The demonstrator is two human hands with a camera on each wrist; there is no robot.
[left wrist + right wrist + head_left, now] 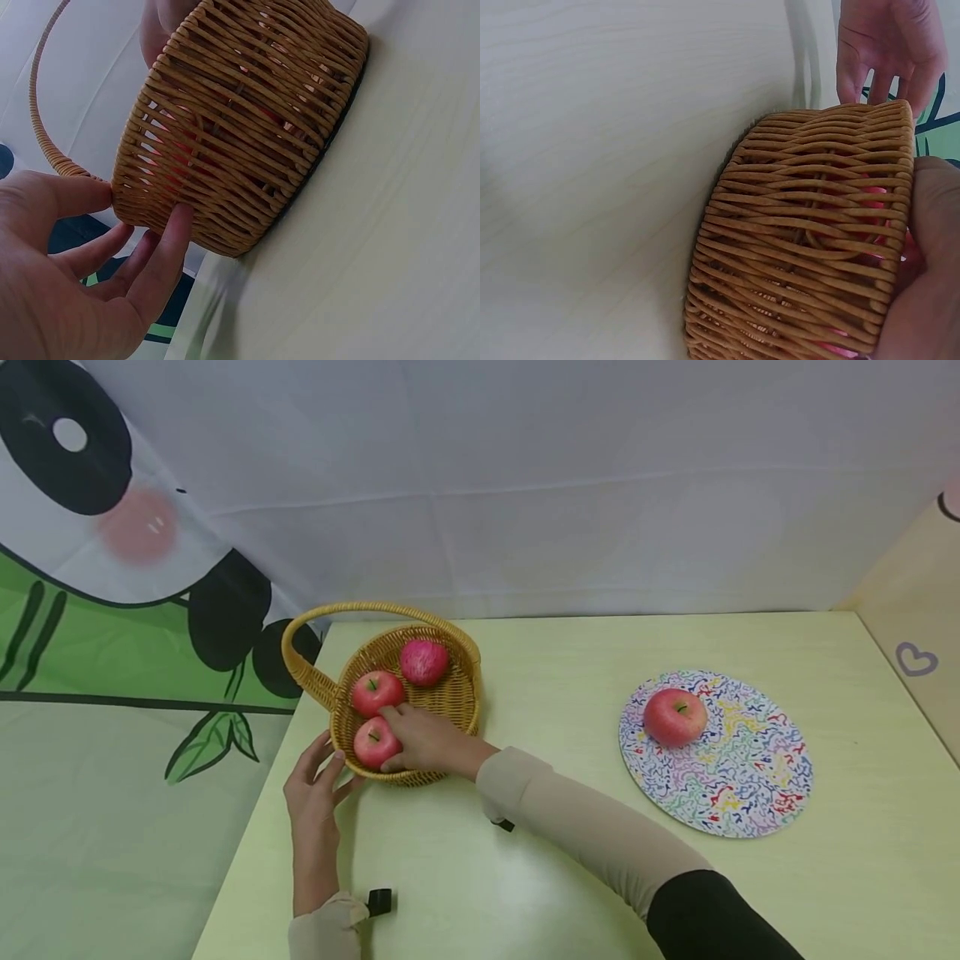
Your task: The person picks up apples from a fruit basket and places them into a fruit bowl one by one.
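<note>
A yellow-brown wicker basket (468,697) with a tall arched handle stands at the table's far left. Inside lie a red apple (375,692), a second apple (373,745) near the front rim and a darker pink, mottled round fruit (424,662). My right hand (427,739) reaches over the rim and grips the front apple between thumb and fingers; part of that apple is hidden. On the basket's left front, my left hand (311,793) touches the rim and outer wall with fairly straight, spread fingertips, as the left wrist view shows up close (97,277).
Right of the basket, a round board (750,760) with a multicoloured squiggle pattern lies on the pale yellow table (555,693). One apple (675,717) sits on its left part. A white cloth backdrop (562,527) rises behind the table; a printed cartoon cloth hangs left.
</note>
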